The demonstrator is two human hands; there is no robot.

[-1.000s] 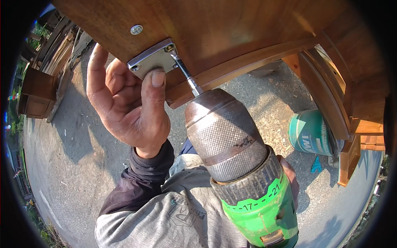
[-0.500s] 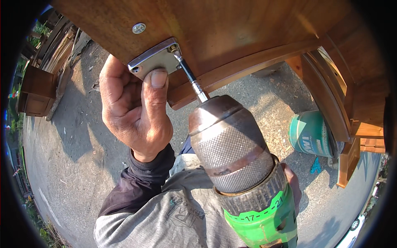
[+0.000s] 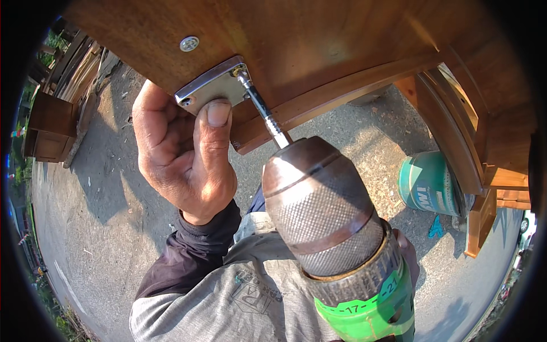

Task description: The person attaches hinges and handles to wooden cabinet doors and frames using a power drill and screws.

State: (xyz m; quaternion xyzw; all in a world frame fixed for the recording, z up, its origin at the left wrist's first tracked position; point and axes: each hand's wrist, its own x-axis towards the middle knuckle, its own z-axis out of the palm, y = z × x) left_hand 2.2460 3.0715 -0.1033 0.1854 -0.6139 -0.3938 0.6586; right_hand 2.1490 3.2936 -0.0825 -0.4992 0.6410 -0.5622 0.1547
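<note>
Left hand (image 3: 182,165) pins a metal plate (image 3: 213,88) under the wooden furniture (image 3: 319,51) by thumb, while the right hand (image 3: 407,253) (mostly hidden) grips a green drill (image 3: 342,233), bit (image 3: 263,111) slanting up-left into the plate's right corner.

The person wears a light grey long-sleeved top with a faint printed emblem, its left sleeve (image 3: 194,256) dark, perhaps navy, with a ribbed cuff; both hands look bare.
</note>
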